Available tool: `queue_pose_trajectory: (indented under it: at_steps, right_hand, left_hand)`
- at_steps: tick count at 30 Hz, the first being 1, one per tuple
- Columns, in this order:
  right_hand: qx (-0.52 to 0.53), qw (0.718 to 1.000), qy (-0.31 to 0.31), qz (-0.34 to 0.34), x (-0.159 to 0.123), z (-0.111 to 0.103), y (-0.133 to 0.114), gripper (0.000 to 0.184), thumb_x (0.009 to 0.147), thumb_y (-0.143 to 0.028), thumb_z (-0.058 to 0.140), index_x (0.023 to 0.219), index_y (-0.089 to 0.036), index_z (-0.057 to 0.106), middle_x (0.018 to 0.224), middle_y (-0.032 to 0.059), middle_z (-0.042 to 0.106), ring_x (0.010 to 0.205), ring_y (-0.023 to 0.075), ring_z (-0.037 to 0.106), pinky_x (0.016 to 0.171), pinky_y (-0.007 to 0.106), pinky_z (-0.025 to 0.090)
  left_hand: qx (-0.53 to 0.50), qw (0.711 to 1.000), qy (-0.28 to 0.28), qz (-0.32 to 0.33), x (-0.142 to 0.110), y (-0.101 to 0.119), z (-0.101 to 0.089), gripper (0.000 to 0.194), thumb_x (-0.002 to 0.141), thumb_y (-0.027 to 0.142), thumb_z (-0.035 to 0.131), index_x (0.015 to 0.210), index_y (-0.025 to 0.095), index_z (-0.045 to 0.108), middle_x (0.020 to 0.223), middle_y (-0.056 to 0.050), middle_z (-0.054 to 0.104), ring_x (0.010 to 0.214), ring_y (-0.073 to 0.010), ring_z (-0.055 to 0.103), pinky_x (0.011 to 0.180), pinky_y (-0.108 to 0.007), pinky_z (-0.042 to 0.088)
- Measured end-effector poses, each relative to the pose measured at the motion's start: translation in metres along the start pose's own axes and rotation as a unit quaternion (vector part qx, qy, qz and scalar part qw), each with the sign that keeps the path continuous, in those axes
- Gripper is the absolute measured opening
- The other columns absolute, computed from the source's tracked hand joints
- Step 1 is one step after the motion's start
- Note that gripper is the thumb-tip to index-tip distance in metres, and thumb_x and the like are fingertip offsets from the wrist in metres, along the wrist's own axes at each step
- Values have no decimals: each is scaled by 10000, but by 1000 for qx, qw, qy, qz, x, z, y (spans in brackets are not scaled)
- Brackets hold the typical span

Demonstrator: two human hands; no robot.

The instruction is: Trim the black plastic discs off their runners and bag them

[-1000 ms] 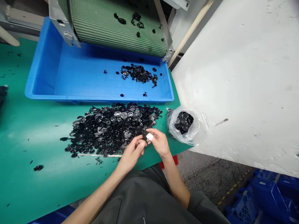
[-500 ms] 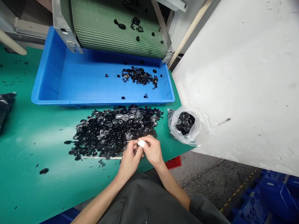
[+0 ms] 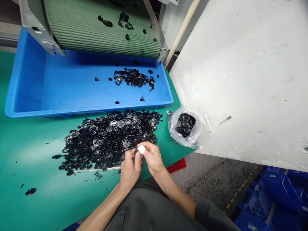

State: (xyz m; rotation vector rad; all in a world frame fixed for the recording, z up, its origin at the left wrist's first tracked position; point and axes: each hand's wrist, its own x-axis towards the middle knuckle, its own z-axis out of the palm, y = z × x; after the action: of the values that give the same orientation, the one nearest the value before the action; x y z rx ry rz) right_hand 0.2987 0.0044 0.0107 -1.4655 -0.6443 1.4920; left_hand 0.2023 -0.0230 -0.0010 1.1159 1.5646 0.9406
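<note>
A heap of small black plastic discs (image 3: 108, 134) lies on the green table (image 3: 29, 160). At its near right edge my left hand (image 3: 129, 170) and my right hand (image 3: 152, 157) meet, fingers pinched together round a small black part (image 3: 136, 150) that is mostly hidden. A white wrap (image 3: 141, 149) covers one fingertip of my right hand. An open clear plastic bag (image 3: 184, 127) with more black discs sits to the right of the heap, by the table's edge.
A blue tray (image 3: 29, 93) with a few black parts stands behind the heap, under a green ribbed conveyor belt (image 3: 96, 32) carrying loose parts. A white wall panel (image 3: 240, 80) borders the right. Blue crates (image 3: 271, 205) and a red object (image 3: 178, 164) are on the floor below.
The view has shifted, so everything sits further left. My two hands stay pinched together at the heap's near edge, having drawn slightly closer to my body since the earliest frame.
</note>
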Motion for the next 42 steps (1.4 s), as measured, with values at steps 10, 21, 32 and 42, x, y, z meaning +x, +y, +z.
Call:
queue_pose_trajectory:
  at_steps: [10, 21, 32, 42]
  right_hand:
    - [-342, 912, 20, -223, 8, -46, -20, 384, 806, -81, 390, 986, -226, 697, 936, 23, 714, 848, 167, 659, 779, 283, 530]
    - [-442, 882, 70, -144, 64, -65, -11, 245, 762, -160, 494, 868, -222, 706, 735, -12, 660, 625, 149, 587, 646, 263, 488]
    - [-442, 881, 69, -154, 75, -56, -11, 262, 723, -114, 511, 883, -212, 693, 868, 0, 674, 627, 126, 598, 701, 265, 505]
    - [-338, 912, 74, -219, 59, -54, -13, 311, 768, -126, 479, 969, -198, 705, 937, 47, 732, 823, 182, 684, 775, 298, 547]
  left_hand:
    - [-262, 946, -144, -123, 9, 4, -3, 477, 876, 433, 619, 1280, 221, 482, 718, 20, 631, 526, -125, 503, 440, -216, 314]
    - [-263, 950, -133, -108, 4, 20, -3, 366, 879, 431, 612, 1168, 221, 529, 738, 10, 641, 541, -117, 519, 466, -225, 337]
    - [-321, 931, -126, -118, 5, 15, -5, 373, 862, 428, 643, 1146, 231, 504, 764, 11, 655, 526, -109, 531, 431, -210, 345]
    - [-410, 888, -113, -177, 11, 20, -13, 304, 841, 456, 690, 801, 180, 567, 858, -25, 660, 588, -103, 549, 424, -187, 362]
